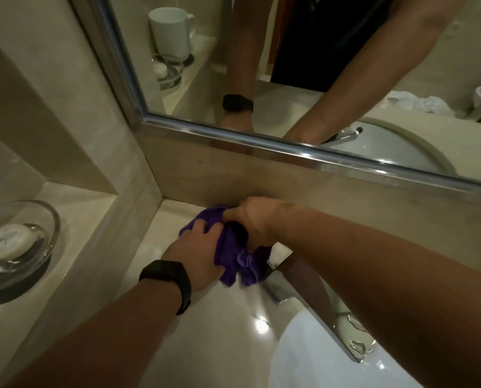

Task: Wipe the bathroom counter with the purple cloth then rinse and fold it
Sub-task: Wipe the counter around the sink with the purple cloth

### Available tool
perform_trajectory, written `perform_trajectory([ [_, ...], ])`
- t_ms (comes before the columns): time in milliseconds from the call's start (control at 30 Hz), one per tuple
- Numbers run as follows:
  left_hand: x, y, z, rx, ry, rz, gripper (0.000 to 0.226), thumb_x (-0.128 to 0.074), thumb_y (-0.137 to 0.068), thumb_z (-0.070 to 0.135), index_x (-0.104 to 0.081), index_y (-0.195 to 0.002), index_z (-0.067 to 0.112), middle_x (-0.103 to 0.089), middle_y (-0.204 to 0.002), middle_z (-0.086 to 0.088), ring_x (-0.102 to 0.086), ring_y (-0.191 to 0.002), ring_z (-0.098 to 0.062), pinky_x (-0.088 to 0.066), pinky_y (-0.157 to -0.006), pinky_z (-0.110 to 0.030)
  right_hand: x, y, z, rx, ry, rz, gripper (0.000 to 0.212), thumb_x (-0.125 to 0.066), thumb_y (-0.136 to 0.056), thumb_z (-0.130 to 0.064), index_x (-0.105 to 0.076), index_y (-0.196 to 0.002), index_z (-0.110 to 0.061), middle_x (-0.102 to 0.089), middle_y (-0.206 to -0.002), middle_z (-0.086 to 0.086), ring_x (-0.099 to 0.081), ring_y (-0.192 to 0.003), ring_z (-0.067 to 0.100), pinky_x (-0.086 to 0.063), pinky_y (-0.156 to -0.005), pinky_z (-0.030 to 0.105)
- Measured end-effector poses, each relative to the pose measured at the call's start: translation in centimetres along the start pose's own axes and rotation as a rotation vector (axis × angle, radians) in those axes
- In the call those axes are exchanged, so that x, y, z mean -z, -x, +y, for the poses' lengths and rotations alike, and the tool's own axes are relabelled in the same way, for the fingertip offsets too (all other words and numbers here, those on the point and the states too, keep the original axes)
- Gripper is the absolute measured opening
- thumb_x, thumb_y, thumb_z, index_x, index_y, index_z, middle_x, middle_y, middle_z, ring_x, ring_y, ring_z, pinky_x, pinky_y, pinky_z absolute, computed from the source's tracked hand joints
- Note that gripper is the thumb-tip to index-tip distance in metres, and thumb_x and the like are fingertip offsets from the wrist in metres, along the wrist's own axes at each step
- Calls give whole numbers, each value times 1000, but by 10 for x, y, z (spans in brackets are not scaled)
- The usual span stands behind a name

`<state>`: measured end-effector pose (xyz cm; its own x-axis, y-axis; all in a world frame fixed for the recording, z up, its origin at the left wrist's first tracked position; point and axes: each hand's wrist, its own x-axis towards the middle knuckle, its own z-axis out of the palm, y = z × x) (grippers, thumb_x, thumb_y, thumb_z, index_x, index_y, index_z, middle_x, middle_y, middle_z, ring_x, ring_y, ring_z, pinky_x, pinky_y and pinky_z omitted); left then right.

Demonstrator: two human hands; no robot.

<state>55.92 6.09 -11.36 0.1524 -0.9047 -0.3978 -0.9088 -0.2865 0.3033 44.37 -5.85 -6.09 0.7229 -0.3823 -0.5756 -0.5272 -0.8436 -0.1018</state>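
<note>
Beige, marble-looking bathroom counter, pretty glossy, with a low backsplash of the same stone along the back. Above that is a big mirror in a chrome frame. A white sink sits at the near right with a chrome faucet on its rim. Off to the left is a raised ledge holding a glass soap dish with a white bar of soap in it. A white mug shows up only as a reflection in the mirror.

The purple cloth is on the counter right at the back, up against the backsplash and just left of the faucet. It's all scrunched up, so it has no real front end. The wad does stretch diagonally though, from the back wall down toward the faucet base, and a loose flap hangs at the near end.

Both hands are on it. The left hand, with a black band on the wrist, has its fingers curled over the near-left part and grips it. The right hand is bunched around the back part, with the fingers dug into the fabric.
</note>
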Motion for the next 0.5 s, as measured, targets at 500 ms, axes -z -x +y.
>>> perform_trajectory([
  [500, 14, -45, 59, -387, -101, 2, 49, -63, -82, 13, -62, -127, 32, -60, -123, 2, -56, -113, -21, -45, -96, -32, -23, 53, 50, -195, -53, -6, 22, -62, -91, -22, -73, -110, -25, -68, -94, -1, -61, -90, 21, -42, -71, 26],
])
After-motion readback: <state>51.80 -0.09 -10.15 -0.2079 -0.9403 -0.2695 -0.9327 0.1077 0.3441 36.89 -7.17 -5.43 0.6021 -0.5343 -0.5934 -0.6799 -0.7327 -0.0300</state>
